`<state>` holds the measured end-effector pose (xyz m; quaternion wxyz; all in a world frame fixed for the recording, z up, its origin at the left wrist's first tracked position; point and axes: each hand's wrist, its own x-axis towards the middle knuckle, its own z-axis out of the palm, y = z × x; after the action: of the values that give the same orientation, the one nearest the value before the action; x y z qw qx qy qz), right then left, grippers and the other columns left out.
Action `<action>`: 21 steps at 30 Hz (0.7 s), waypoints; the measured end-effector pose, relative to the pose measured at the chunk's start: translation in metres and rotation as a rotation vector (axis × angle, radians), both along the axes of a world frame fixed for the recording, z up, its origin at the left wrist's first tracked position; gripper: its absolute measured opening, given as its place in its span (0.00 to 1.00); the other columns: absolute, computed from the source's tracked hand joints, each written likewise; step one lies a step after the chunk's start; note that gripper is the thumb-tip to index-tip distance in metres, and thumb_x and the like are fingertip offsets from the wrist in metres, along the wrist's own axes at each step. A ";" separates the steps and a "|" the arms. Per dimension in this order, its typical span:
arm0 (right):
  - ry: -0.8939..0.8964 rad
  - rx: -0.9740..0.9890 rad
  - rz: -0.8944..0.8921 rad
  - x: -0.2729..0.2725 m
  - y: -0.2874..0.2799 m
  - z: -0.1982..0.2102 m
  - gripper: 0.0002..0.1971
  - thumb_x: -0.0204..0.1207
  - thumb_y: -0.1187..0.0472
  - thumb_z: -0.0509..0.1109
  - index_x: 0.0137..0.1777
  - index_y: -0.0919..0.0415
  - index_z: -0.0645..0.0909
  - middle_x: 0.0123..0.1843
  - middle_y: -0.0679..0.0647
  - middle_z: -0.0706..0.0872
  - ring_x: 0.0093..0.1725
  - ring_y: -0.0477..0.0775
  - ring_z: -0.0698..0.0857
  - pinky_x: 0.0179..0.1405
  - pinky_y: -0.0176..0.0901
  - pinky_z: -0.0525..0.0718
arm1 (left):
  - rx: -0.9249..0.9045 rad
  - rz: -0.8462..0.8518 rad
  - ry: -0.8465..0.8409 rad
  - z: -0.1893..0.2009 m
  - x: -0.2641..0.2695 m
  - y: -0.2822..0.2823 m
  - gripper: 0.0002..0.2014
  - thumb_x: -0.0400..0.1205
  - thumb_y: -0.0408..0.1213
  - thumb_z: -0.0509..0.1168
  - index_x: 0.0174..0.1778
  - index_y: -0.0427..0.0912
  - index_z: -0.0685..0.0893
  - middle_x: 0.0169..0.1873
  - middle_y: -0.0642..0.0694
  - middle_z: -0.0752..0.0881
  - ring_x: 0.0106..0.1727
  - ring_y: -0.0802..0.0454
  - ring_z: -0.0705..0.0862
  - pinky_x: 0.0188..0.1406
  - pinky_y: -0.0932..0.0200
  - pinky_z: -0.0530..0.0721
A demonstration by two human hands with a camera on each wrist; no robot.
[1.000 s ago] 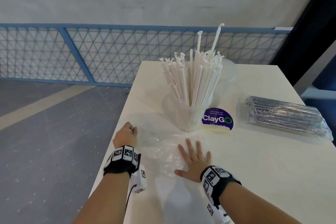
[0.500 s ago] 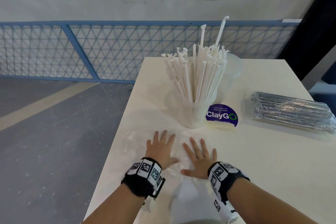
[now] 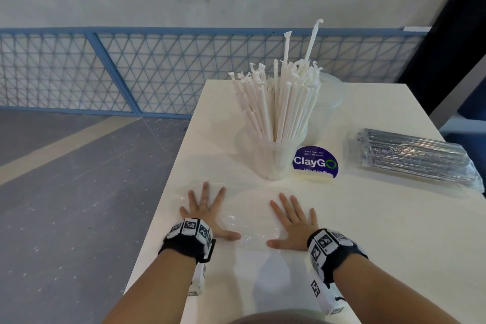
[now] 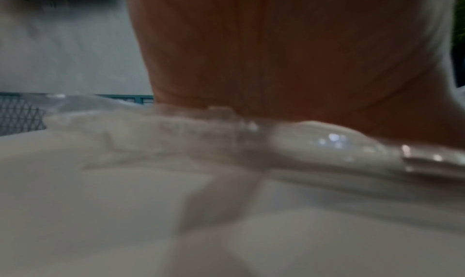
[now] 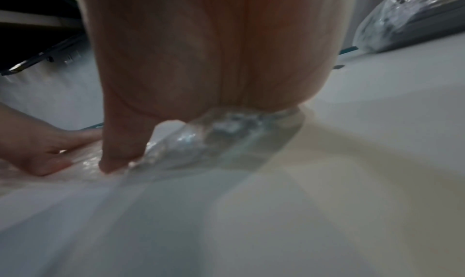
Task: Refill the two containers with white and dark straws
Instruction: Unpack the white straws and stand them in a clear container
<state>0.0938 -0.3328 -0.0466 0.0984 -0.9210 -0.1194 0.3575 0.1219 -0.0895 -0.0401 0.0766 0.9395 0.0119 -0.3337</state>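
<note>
A clear cup packed with white wrapped straws stands mid-table. Behind it sits a second clear cup, which looks empty. A sealed pack of dark straws lies at the right. An empty clear plastic wrapper lies flat near the front edge. My left hand presses flat on its left part with fingers spread. My right hand presses flat on its right part, fingers straight.
The white table has its left edge just beside my left hand, with grey floor below. A purple ClayGO sticker lies right of the straw cup. A blue mesh railing runs behind the table.
My left hand has opened from a curled grip at the table's left edge and now lies flat on the wrapper. The hands have spread apart, smoothing the wrapper.
</note>
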 end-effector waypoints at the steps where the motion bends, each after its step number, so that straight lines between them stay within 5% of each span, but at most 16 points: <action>1: -0.004 -0.003 -0.001 -0.001 -0.004 0.000 0.50 0.71 0.30 0.59 0.77 0.43 0.25 0.78 0.45 0.19 0.79 0.53 0.24 0.76 0.69 0.33 | 0.003 0.001 0.000 0.001 -0.001 0.003 0.65 0.56 0.74 0.70 0.76 0.66 0.28 0.76 0.49 0.20 0.77 0.31 0.24 0.75 0.24 0.41; 5: 0.013 0.031 -0.015 -0.001 -0.005 0.022 0.49 0.72 0.33 0.61 0.81 0.48 0.32 0.82 0.49 0.27 0.82 0.53 0.32 0.78 0.68 0.37 | 0.082 -0.026 -0.031 0.019 0.002 -0.006 0.67 0.56 0.69 0.74 0.80 0.57 0.35 0.80 0.39 0.30 0.79 0.32 0.28 0.78 0.31 0.39; 7: -0.114 0.162 -0.156 0.006 -0.003 0.045 0.42 0.74 0.35 0.62 0.82 0.51 0.50 0.85 0.51 0.48 0.83 0.50 0.52 0.79 0.65 0.40 | 0.011 0.013 -0.177 0.042 0.013 -0.019 0.64 0.56 0.67 0.75 0.80 0.46 0.48 0.81 0.34 0.49 0.83 0.35 0.41 0.80 0.36 0.43; 9: -0.412 0.434 -0.402 0.017 -0.003 0.072 0.30 0.72 0.42 0.69 0.71 0.53 0.68 0.74 0.50 0.73 0.71 0.51 0.75 0.78 0.61 0.59 | -0.217 0.123 -0.388 0.073 0.027 -0.033 0.57 0.56 0.64 0.78 0.75 0.40 0.60 0.74 0.39 0.65 0.79 0.41 0.61 0.80 0.40 0.53; 10: -0.562 0.587 -0.503 0.022 -0.004 0.085 0.27 0.70 0.47 0.74 0.65 0.55 0.72 0.65 0.49 0.77 0.63 0.52 0.81 0.70 0.54 0.70 | -0.340 0.175 -0.474 0.088 0.035 -0.039 0.55 0.55 0.61 0.79 0.73 0.40 0.62 0.71 0.41 0.68 0.75 0.42 0.67 0.79 0.43 0.59; 13: -0.795 0.798 -0.633 0.046 -0.011 0.120 0.31 0.65 0.55 0.79 0.66 0.61 0.70 0.61 0.51 0.72 0.58 0.49 0.79 0.54 0.36 0.74 | -0.588 0.230 -0.503 0.130 0.065 -0.050 0.58 0.57 0.55 0.81 0.78 0.42 0.57 0.75 0.44 0.66 0.75 0.46 0.69 0.75 0.51 0.67; 17: -0.693 0.843 -0.590 0.089 -0.021 0.141 0.52 0.59 0.54 0.83 0.79 0.57 0.55 0.76 0.53 0.64 0.71 0.45 0.69 0.67 0.39 0.69 | -0.669 0.041 -0.392 0.166 0.099 -0.060 0.54 0.61 0.49 0.81 0.79 0.46 0.58 0.75 0.52 0.67 0.76 0.55 0.65 0.73 0.59 0.65; 21: -0.635 0.874 -0.517 0.116 -0.022 0.142 0.57 0.54 0.53 0.85 0.79 0.56 0.52 0.76 0.51 0.68 0.74 0.49 0.70 0.72 0.46 0.72 | -0.701 -0.032 -0.210 0.174 0.116 -0.067 0.36 0.70 0.37 0.77 0.74 0.45 0.69 0.61 0.55 0.77 0.65 0.59 0.73 0.59 0.70 0.68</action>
<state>0.2096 -0.3552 0.0959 0.5114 -0.8562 -0.0509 -0.0532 0.2383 -0.1566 0.1337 0.3897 0.8853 -0.1259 -0.2204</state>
